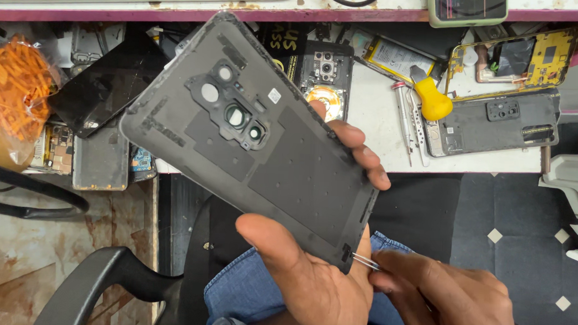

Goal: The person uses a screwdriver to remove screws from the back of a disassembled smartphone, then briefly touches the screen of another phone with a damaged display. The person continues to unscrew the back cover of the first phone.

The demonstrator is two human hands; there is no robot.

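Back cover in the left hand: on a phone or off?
Off. The back cover shows its bare inner side, held in the left hand.

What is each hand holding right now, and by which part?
Left hand grips the phone back cover by its lower end; right hand pinches tweezers near their tips.

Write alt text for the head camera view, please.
A left hand holds up a dark grey phone back cover, inner side showing, while the right hand pokes thin metal tweezers at its lower corner. Behind, a cluttered workbench holds phone parts.
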